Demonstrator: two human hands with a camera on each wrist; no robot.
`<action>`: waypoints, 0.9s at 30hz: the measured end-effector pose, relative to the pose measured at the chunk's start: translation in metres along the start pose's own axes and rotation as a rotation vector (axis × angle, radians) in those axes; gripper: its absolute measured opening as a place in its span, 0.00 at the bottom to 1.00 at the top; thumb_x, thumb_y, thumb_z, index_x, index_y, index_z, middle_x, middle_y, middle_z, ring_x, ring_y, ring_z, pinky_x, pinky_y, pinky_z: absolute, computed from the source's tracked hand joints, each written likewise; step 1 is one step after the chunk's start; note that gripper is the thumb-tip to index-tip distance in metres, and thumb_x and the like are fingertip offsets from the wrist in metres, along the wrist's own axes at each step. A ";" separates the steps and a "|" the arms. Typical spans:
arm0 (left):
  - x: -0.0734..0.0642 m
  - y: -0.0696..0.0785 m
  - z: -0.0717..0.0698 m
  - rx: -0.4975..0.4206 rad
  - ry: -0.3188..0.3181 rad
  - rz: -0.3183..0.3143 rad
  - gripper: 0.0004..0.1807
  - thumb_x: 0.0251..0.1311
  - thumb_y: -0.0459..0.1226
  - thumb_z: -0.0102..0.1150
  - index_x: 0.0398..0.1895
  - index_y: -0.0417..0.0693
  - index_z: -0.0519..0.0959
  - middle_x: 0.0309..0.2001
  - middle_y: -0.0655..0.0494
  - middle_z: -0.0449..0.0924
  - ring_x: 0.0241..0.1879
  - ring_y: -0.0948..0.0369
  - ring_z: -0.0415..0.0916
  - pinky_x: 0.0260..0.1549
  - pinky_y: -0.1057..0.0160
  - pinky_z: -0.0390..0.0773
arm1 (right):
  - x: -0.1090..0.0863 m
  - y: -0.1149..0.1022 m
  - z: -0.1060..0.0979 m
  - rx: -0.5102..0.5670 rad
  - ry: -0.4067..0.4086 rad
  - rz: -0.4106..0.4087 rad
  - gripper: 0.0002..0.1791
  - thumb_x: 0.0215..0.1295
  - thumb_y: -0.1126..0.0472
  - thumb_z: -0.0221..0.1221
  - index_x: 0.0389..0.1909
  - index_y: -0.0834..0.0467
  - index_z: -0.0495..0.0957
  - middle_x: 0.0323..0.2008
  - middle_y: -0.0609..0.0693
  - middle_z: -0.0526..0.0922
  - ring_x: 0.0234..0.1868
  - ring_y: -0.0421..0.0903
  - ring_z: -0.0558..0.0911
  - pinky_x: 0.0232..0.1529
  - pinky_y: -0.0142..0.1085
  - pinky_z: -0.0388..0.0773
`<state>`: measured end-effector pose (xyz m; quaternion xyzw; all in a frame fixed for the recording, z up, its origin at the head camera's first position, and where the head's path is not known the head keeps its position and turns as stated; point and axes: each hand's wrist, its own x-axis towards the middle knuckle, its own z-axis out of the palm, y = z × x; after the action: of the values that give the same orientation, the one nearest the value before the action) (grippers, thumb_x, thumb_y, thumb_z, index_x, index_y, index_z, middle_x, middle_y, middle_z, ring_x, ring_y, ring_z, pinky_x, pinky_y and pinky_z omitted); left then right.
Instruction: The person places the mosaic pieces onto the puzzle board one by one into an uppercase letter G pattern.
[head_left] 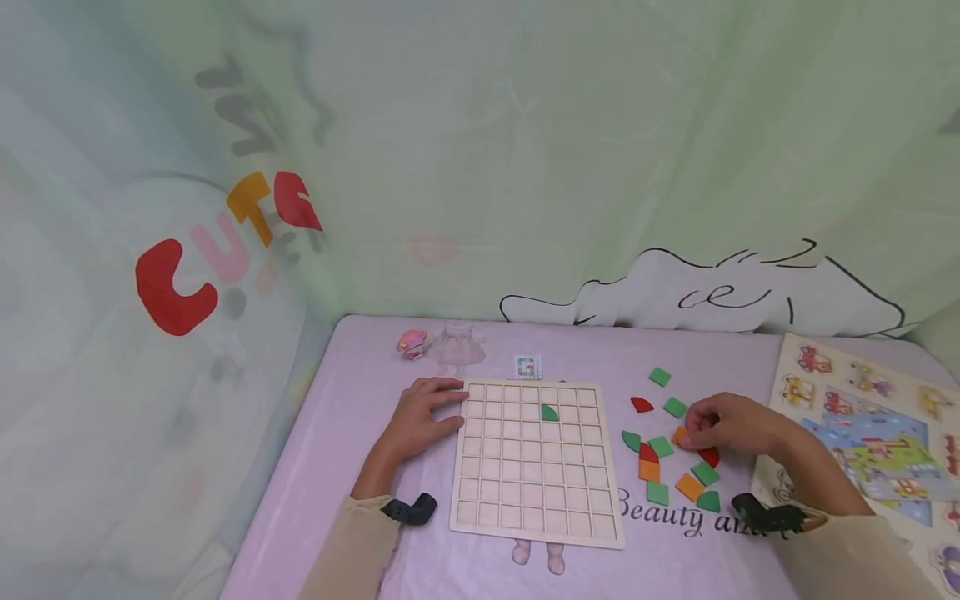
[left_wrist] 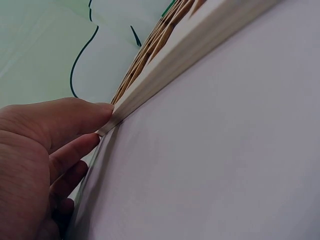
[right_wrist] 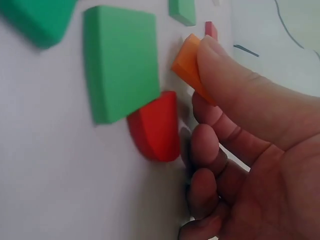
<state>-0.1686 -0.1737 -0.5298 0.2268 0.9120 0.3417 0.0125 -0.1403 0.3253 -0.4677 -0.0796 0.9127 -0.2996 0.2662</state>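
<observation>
A pale wooden grid board (head_left: 529, 472) lies on the table, with one green quarter-circle tile (head_left: 550, 412) in an upper square. My left hand (head_left: 420, 421) is at its upper left edge, thumb and fingertips touching the side. The left wrist view shows the thumb (left_wrist: 85, 116) against the board's rim (left_wrist: 150, 85). To the right, my right hand (head_left: 723, 421) pinches an orange tile (right_wrist: 189, 62) between thumb and fingers, tilted close over the tabletop. Beside those fingers lie a red rounded tile (right_wrist: 159, 127) and a green square tile (right_wrist: 122, 62).
Several loose green, red and orange tiles (head_left: 657, 493) are scattered between the board and my right hand. Picture puzzle boards (head_left: 877, 417) cover the table's right side. A small patterned card (head_left: 527, 367) and a pink figure (head_left: 412, 343) are near the back edge.
</observation>
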 end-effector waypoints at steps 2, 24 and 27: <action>0.000 0.001 -0.001 -0.003 0.000 -0.002 0.23 0.61 0.44 0.69 0.61 0.55 0.83 0.67 0.56 0.77 0.69 0.52 0.68 0.63 0.45 0.63 | 0.000 -0.001 0.000 0.011 0.003 -0.001 0.16 0.63 0.48 0.69 0.30 0.56 0.78 0.26 0.48 0.76 0.36 0.45 0.75 0.33 0.34 0.66; -0.001 -0.001 0.001 -0.001 0.019 0.028 0.23 0.61 0.44 0.69 0.61 0.54 0.83 0.66 0.56 0.77 0.68 0.52 0.68 0.62 0.46 0.64 | 0.028 -0.057 0.013 0.093 0.088 -0.064 0.13 0.57 0.48 0.73 0.31 0.52 0.85 0.32 0.48 0.80 0.45 0.49 0.73 0.38 0.38 0.71; -0.001 -0.001 0.001 -0.001 0.010 0.020 0.24 0.61 0.44 0.69 0.61 0.54 0.83 0.66 0.56 0.77 0.68 0.53 0.68 0.63 0.46 0.63 | 0.035 -0.067 0.018 0.121 0.082 -0.079 0.12 0.58 0.48 0.73 0.30 0.52 0.85 0.33 0.48 0.81 0.45 0.49 0.73 0.38 0.38 0.71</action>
<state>-0.1686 -0.1743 -0.5316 0.2342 0.9096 0.3431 0.0049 -0.1617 0.2516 -0.4560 -0.0868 0.8993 -0.3673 0.2209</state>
